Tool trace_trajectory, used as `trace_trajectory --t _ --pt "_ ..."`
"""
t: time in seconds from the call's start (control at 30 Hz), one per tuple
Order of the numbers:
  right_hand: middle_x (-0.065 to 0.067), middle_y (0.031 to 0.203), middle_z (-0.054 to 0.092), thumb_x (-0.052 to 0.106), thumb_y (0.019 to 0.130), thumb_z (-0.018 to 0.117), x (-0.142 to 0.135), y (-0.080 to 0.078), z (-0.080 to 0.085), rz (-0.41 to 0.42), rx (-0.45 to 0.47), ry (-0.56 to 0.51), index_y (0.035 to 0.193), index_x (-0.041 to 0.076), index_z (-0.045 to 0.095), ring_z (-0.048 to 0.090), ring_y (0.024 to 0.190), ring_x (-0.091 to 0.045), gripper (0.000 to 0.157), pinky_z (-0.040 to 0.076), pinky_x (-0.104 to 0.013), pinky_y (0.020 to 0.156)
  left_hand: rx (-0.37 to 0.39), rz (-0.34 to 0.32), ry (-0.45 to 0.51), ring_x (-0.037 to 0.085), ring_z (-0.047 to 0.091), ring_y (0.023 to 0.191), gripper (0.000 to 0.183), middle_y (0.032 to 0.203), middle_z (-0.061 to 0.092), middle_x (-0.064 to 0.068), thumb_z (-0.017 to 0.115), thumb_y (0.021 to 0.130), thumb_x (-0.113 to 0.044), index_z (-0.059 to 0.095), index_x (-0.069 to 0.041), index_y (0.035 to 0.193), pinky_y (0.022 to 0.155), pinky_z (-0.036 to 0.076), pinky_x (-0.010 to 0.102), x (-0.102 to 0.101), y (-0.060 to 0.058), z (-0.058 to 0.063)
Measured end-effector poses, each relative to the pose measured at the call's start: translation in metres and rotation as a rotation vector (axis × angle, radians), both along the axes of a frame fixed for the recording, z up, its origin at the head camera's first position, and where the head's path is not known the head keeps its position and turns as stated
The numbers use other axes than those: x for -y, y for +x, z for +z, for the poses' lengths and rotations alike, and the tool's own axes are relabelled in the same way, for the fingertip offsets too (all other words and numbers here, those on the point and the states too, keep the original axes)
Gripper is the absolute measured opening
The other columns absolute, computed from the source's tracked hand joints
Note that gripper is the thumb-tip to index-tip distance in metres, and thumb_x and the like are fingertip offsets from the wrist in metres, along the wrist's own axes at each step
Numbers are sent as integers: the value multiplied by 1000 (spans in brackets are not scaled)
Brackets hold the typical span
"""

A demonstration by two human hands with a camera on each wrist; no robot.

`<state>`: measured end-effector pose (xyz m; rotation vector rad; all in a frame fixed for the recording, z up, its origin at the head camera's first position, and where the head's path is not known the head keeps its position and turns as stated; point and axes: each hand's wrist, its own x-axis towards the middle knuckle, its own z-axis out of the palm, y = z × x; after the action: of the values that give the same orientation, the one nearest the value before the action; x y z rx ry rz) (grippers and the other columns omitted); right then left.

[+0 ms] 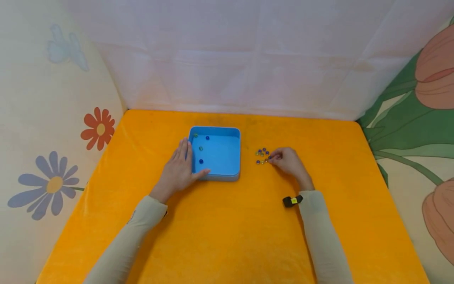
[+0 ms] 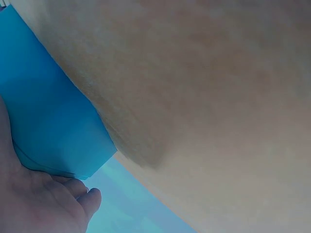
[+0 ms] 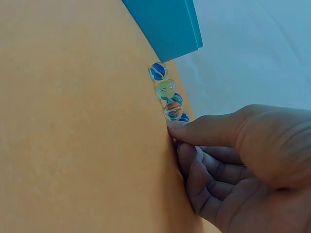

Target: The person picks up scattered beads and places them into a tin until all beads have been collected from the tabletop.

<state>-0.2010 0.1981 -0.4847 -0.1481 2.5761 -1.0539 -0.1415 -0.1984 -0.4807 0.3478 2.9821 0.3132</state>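
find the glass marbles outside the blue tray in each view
Head: the glass marbles lie just right of centre, beside the right hand.
Left wrist: none visible.
Right wrist: just above centre, between the blue tray and the thumb.
Landmark shared by all three: the blue tray.

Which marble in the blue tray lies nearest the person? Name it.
The front dark blue marble in the blue tray; the other dark blue one and both greenish ones lie farther back.

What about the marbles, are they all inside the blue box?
No, a cluster of marbles lies on the orange surface, to the right of the blue box.
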Motion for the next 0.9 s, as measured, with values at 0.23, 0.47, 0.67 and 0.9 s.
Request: trace_trajectory --t 0.23,0.47,0.67,0.9 --pt "-15 98 76 20 101 72 1 2 2 5 -22 -2 108 2 78 63 81 -22 20 53 -31 74 -2 0 0 44 10 165 124 176 2 26 53 92 -81 5 6 166 132 20 57 -1 0 2" --pt "-17 105 76 19 101 71 -1 4 9 -35 -40 -37 110 2 78 65 86 -25 20 56 -36 78 -6 -4 -6 44 10 165 124 176 3 27 52 91 -82 6 6 166 132 20 57 -1 0 2" --pt "-18 109 77 17 103 68 3 2 21 -19 -89 -43 114 1 77 70 94 -27 21 60 -39 82 -13 -1 -2 44 11 165 124 176 4 27 52 91 -82 8 7 165 132 21 57 0 1 3" --pt "-19 109 77 19 102 70 15 1 33 -8 -83 -60 115 1 76 72 96 -30 23 59 -37 80 -28 -7 -2 45 13 164 124 175 7 28 52 91 -82 10 8 165 132 22 57 -1 2 3"
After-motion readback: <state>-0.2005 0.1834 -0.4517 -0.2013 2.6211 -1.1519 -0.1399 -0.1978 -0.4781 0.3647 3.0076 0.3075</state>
